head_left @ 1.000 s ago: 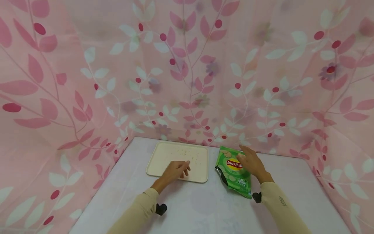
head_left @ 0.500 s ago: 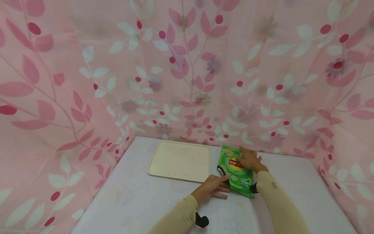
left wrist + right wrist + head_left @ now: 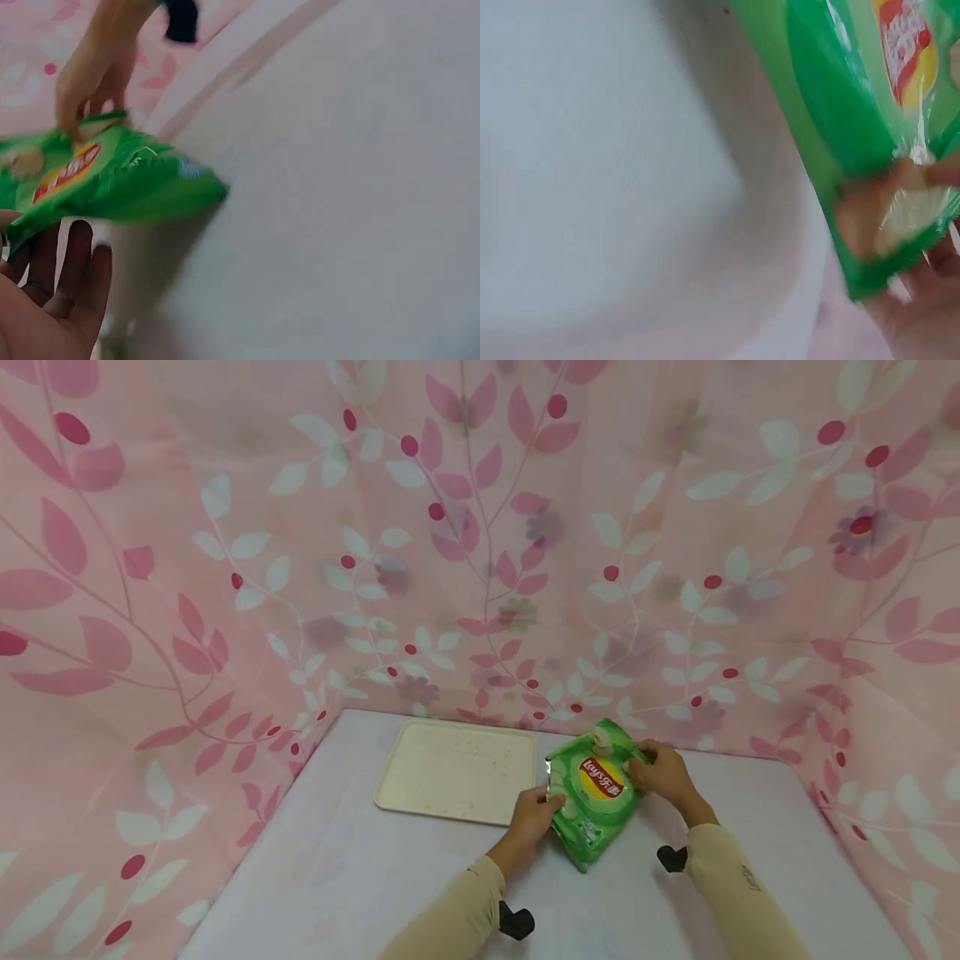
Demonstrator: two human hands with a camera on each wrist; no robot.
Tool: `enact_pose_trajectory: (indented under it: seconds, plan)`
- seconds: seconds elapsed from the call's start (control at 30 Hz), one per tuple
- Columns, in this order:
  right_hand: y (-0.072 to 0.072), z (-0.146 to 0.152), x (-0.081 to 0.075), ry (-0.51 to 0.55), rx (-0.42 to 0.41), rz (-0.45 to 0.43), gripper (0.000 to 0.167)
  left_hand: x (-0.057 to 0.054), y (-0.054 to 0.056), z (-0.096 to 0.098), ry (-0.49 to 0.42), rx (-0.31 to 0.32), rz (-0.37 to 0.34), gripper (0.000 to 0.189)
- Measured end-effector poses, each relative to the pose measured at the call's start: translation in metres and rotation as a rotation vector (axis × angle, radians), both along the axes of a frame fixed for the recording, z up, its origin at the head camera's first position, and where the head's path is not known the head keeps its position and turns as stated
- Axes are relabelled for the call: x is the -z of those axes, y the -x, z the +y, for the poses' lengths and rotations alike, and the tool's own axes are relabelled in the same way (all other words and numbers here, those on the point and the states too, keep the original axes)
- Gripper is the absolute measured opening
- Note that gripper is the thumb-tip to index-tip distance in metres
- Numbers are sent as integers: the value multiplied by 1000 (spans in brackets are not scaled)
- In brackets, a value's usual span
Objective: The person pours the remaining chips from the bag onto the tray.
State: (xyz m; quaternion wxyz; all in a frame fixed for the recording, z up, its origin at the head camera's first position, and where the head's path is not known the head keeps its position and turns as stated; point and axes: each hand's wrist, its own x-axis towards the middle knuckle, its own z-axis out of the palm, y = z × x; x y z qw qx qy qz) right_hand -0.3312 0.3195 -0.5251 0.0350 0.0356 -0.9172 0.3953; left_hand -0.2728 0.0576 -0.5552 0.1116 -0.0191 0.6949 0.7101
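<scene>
A green Lay's chip bag (image 3: 592, 818) is held tilted between both hands above the white table. My left hand (image 3: 531, 822) pinches its left edge, thumb on the front and the other fingers behind, as the left wrist view shows with the palm (image 3: 37, 322) below the bag. On the far right side, my right hand (image 3: 670, 779) grips the bag's edge; in the right wrist view its thumb presses the glossy front near a corner of the bag (image 3: 840, 97). To the left lies a cream tray (image 3: 420, 777) with scattered crumbs.
The white tabletop (image 3: 337, 877) extends around the tray and under the bag. Pink leaf-patterned cloth (image 3: 480, 568) hangs behind the table and along both sides.
My left hand has moved right from over the tray to the bag's left edge. The bag, earlier lying flat, is now lifted and turned, with both hands gripping it.
</scene>
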Motion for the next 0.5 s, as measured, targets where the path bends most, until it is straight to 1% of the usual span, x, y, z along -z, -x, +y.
enact_pose_trajectory:
  seconds: [0.03, 0.07, 0.1, 0.17, 0.23, 0.27, 0.3, 0.37, 0.4, 0.43, 0.5]
  plan:
    - [-5, 3, -2, 41, -9, -15, 34, -3, 4, -6, 25, -9, 29, 21]
    - [-11, 5, -4, 70, -27, -26, 36, -7, 8, -13, 40, -10, 59, 20]
    - [-17, 7, -5, 102, -51, -44, 38, -10, 12, -19, 74, -14, 98, 19]
    - [-28, 8, -6, 193, -103, -113, 46, -16, 18, -29, 113, -7, 160, 21]
    - [-38, 5, -3, 263, -138, -165, 53, -20, 22, -36, 146, 6, 213, 22]
    - [-44, 2, -1, 281, -141, -172, 55, -21, 23, -39, 156, 12, 236, 23]
    - [-50, -2, 1, 288, -132, -171, 53, -22, 23, -42, 168, 17, 255, 25]
    - [-60, -11, 7, 285, -110, -119, 47, -23, 22, -46, 164, 29, 263, 26]
    - [-66, -17, 10, 271, -107, -65, 42, -22, 21, -48, 162, 26, 270, 26]
    - [-71, -23, 13, 251, -113, -1, 36, -20, 20, -50, 158, 23, 271, 27]
    - [-77, -33, 20, 184, -153, 161, 17, -15, 17, -54, 147, 12, 269, 28]
